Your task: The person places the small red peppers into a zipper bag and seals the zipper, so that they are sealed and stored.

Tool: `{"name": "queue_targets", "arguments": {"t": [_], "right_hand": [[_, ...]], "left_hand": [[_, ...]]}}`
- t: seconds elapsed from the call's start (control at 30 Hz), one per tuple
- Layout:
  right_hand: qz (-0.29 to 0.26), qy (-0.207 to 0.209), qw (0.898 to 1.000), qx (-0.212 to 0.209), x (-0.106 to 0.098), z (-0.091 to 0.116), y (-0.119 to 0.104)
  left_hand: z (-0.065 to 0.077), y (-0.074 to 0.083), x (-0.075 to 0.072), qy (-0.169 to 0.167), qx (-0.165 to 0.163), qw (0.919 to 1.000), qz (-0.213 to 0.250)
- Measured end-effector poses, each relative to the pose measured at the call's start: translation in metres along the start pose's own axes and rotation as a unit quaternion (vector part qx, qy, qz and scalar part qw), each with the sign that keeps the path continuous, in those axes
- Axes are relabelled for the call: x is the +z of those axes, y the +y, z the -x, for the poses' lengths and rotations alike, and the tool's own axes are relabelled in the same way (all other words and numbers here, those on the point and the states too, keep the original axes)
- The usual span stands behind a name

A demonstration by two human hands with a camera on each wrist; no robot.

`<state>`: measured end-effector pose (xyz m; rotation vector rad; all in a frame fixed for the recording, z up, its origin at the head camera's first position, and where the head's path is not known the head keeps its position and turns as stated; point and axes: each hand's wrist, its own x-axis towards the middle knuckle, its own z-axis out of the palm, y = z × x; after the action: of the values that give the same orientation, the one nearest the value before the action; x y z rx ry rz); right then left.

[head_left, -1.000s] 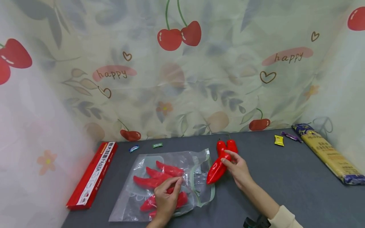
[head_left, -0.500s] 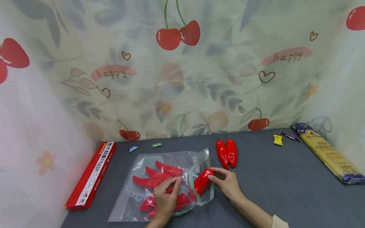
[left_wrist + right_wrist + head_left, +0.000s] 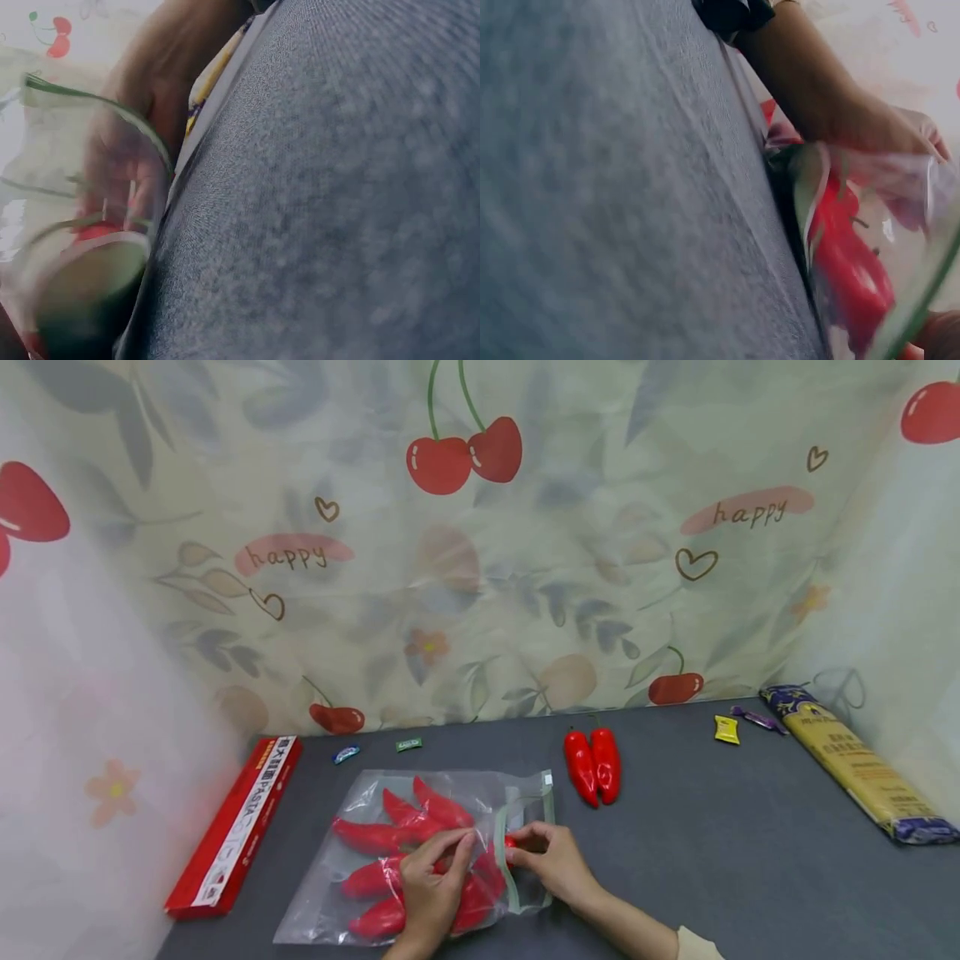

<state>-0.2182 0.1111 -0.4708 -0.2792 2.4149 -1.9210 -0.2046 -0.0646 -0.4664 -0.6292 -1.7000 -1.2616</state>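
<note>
A clear zip bag (image 3: 311, 918) lies on the dark table with several red peppers (image 3: 371, 837) inside. My left hand (image 3: 435, 885) pinches the bag's upper film near its mouth. My right hand (image 3: 553, 862) reaches into the bag's opening from the right, gripping a red pepper (image 3: 510, 842) that is mostly hidden by fingers and film. The left wrist view shows the right hand (image 3: 139, 157) behind the film, red at its fingertips. In the right wrist view, red peppers (image 3: 851, 266) show through the bag. Two more red peppers (image 3: 606, 766) lie side by side beyond the right hand.
A red pasta box (image 3: 232, 831) lies at the left. Small wrapped candies, one blue (image 3: 346, 754) and one green (image 3: 408, 744), sit behind the bag. At the right are a yellow candy (image 3: 726, 729), a purple candy (image 3: 759, 719) and a yellow pasta pack (image 3: 862, 768).
My right hand has carried a red pepper from beside the other two, leftward into the bag's mouth. Peppers inside have shifted and spread left. My left hand keeps its pinch.
</note>
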Motion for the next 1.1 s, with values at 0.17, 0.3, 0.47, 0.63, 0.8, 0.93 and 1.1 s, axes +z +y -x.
{"name": "queue_targets", "arguments": {"t": [0.17,0.3,0.47,0.63,0.8,0.93,1.1], "right_hand": [[-0.017,-0.065,0.998,0.004,-0.009,0.002,0.002],[-0.031,-0.041,0.999,-0.002,-0.024,-0.001,-0.002],[-0.056,0.005,0.998,0.004,-0.044,-0.01,-0.005],[-0.089,0.04,0.995,-0.001,-0.067,-0.02,-0.006],[-0.104,0.084,0.991,-0.021,-0.094,-0.031,-0.004],[-0.087,0.13,0.987,-0.038,-0.116,-0.043,0.0],[-0.092,0.19,0.977,-0.031,-0.14,-0.063,0.012]], "left_hand": [[-0.007,0.011,-0.002,0.004,-0.018,0.9997,0.013],[-0.016,0.025,-0.004,0.004,-0.021,0.9996,0.018],[-0.02,0.031,-0.005,0.005,-0.026,0.9995,0.016],[-0.018,0.03,-0.005,0.003,-0.044,0.999,0.012],[-0.017,0.028,-0.005,0.002,-0.051,0.9987,0.007],[-0.019,0.031,-0.006,-0.001,-0.058,0.9983,-0.001],[-0.019,0.032,-0.006,-0.003,-0.06,0.9982,-0.002]]}}
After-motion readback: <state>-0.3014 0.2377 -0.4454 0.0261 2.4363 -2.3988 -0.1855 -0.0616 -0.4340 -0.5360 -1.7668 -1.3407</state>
